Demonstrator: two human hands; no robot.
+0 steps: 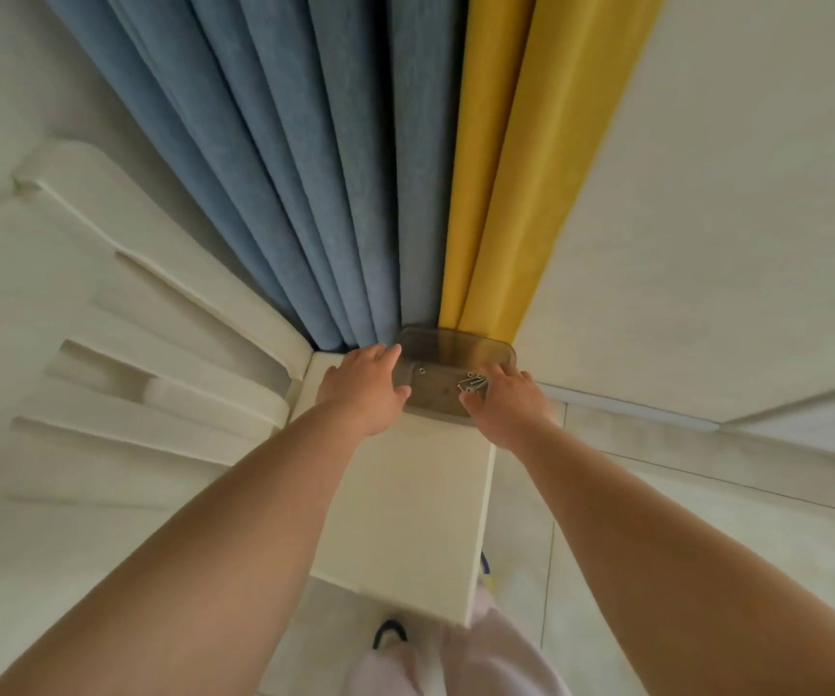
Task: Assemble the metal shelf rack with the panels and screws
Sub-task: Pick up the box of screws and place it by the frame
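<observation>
A clear, smoky plastic tray [448, 351] sits at the far end of a cream panel [405, 504], against the curtains. Several small metal screws [472, 383] lie in its right part, and one lone screw [421, 371] lies nearer the left. My left hand [365, 384] grips the tray's left edge, fingers over the rim. At the right side, my right hand [503, 399] reaches into the tray with its fingertips on the pile of screws; whether it pinches one is hidden.
Blue curtains [305, 168] and a yellow curtain [506, 168] hang behind the tray. Cream shelf panels and rails [154, 354] stand at the left. A pale wall [706, 243] rises at the right over tiled floor [656, 494]. My feet in sandals [389, 635] show below.
</observation>
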